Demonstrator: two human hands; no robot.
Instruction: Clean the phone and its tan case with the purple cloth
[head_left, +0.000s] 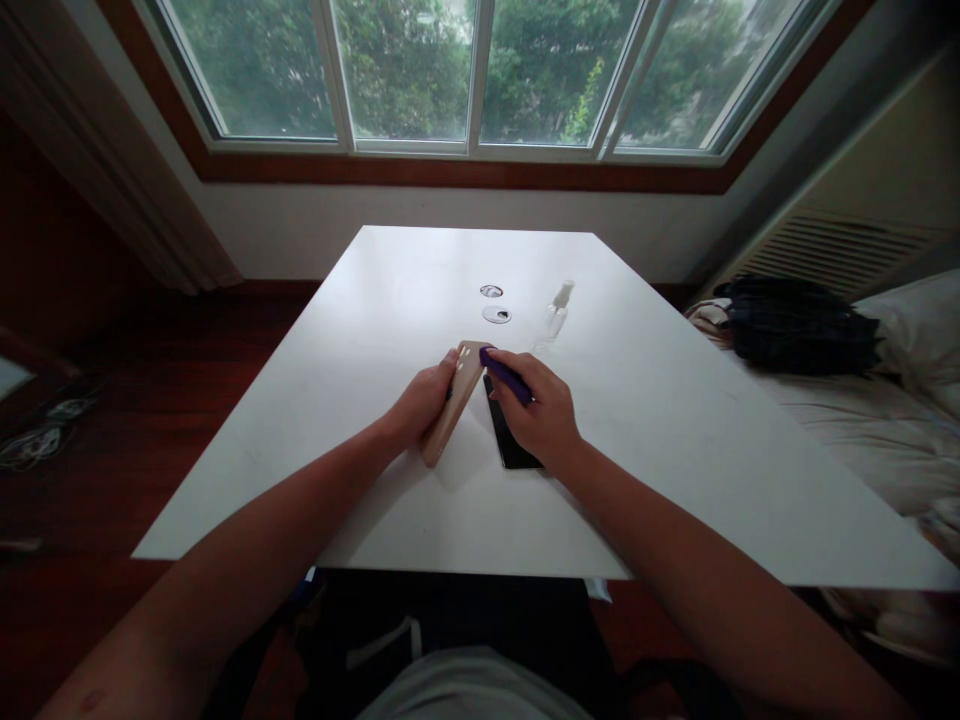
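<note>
Work appears partway: your left hand grips the beige phone case, tilted over the table; your right hand holds a purple cloth against its top end. Phone lies separate, seemingly awaiting refitting.

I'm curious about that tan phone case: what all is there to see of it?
The phone case is a long tan shell, smooth-looking, perhaps plastic or rubber, with what look like small openings near its far end. The left hand grips its left side, holding it tilted over the white table, left of the black phone. A purple cloth in the right hand meets its far right corner.
</note>
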